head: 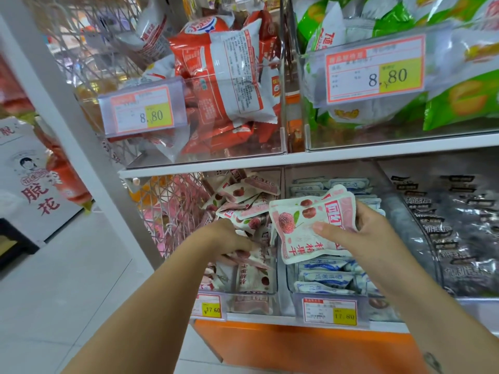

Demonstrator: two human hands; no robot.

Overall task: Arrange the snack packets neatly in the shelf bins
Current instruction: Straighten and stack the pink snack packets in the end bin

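Landmark: clear bin (273,288), the leftmost bin on the lower shelf.
Loose packets (243,209): white and pink with red fruit print, piled unevenly inside the clear bin.
Left grip (232,238): reaching into the clear bin, fingers curled round one of the loose packets; motion blur hides the details.
Right grip (370,233): pinching the held packets, thumb on the front and fingers behind.
Held packets (310,228): a small stack of the same kind, raised above the clear bin's right wall.
Blue-and-white packets (324,276): in the bin just right of the clear bin.
Yellow price tag (211,309): on the shelf edge below the clear bin's front.
Red packets (224,76): in the bin on the shelf above the clear bin.
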